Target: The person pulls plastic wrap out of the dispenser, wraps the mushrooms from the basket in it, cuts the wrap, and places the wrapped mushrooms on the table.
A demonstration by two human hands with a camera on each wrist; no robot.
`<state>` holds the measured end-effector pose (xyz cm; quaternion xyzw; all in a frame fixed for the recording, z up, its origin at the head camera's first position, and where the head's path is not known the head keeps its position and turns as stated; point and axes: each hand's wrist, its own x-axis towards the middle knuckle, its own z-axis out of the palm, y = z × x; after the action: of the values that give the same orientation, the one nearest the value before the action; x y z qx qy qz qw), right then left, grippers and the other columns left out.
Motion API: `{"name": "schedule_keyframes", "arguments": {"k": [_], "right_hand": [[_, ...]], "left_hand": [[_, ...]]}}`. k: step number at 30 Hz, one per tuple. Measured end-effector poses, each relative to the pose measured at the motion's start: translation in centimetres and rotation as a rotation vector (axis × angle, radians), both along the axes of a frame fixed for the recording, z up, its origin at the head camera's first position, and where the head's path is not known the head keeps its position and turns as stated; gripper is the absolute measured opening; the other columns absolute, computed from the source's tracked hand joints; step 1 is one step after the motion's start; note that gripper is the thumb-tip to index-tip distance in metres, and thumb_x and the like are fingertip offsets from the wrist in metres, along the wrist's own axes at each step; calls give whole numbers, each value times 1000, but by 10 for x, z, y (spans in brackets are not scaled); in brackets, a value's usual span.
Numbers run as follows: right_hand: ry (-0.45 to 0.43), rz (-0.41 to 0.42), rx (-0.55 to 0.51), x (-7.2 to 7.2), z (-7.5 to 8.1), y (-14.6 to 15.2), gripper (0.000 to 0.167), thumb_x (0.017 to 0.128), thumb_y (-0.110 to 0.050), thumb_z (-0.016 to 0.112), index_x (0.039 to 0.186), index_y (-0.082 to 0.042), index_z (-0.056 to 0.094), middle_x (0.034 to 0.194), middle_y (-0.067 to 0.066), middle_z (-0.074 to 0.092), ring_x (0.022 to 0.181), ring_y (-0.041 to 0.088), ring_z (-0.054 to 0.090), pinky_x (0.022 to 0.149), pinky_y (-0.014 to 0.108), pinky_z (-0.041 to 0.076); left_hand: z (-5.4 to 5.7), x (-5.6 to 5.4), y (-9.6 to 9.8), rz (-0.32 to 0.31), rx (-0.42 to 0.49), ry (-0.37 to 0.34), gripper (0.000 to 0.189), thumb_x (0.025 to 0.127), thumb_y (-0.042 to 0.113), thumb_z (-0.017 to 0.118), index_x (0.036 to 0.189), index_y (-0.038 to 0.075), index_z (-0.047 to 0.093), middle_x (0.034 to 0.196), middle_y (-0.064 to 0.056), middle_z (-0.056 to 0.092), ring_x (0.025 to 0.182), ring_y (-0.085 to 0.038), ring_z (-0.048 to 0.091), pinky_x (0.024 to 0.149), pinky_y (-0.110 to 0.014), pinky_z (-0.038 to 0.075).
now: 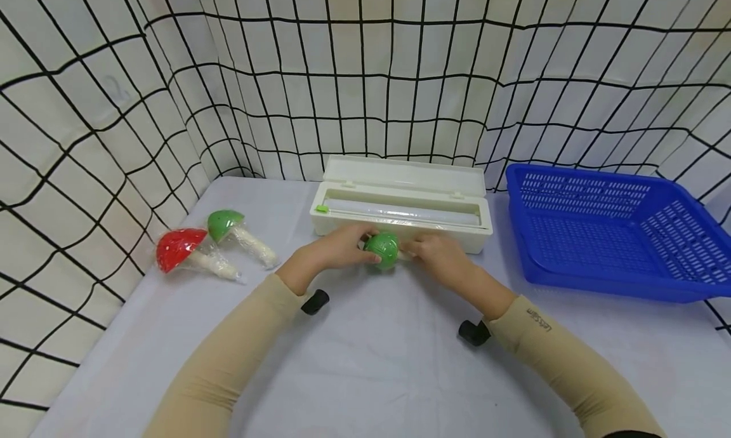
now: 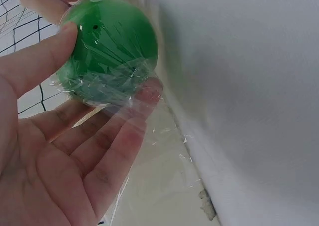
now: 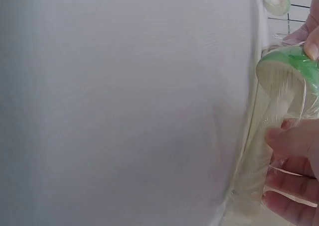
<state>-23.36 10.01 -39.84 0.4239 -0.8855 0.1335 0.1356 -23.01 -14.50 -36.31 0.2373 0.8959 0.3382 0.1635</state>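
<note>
A toy mushroom with a green cap (image 1: 384, 250) and a pale stem is held in front of the film dispenser box (image 1: 476, 242). My left hand (image 1: 345, 246) grips the cap, thumb on one side and fingers on the other, as the left wrist view shows. Crinkled cling film (image 2: 117, 81) covers part of the cap. My right hand (image 1: 442, 258) pinches the film-covered stem (image 3: 279, 104) between thumb and fingers. Inside the dispenser, under its raised lid (image 1: 405, 174), lies a roll of clear film (image 1: 400, 211).
On the left lie a film-wrapped red mushroom (image 1: 179, 247) and a second green mushroom (image 1: 224, 223), also wrapped. A blue plastic basket (image 1: 605, 287) stands at the right. Black grid netting (image 1: 388, 76) rises behind and beside the white-covered table (image 1: 365, 374).
</note>
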Motion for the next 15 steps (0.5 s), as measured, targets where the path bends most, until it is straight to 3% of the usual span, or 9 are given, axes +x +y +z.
{"name": "schedule_keyframes", "arguments": {"k": [5,9,15], "right_hand": [[-51,46,-31,4,4,2,27,85,4,79,111,0,77,97,13,73,88,29,70,77,40,58],[-95,38,-23,8,8,3,29,87,2,78,116,0,75,99,13,71,88,27,68,75,39,57],[-164,2,16,14,15,6,40,87,-17,81,122,-1,72,105,12,69,90,25,65,76,39,56]], "left_hand": [[6,3,-4,2,-26,-8,44,96,20,74,133,0,60,126,-11,66,122,-29,60,96,-41,52],[12,5,-5,-18,-45,12,45,96,24,73,132,0,61,123,-10,67,118,-28,62,94,-41,53],[17,9,-5,-37,-44,44,47,98,28,71,135,2,59,120,-9,67,111,-25,63,91,-40,53]]}}
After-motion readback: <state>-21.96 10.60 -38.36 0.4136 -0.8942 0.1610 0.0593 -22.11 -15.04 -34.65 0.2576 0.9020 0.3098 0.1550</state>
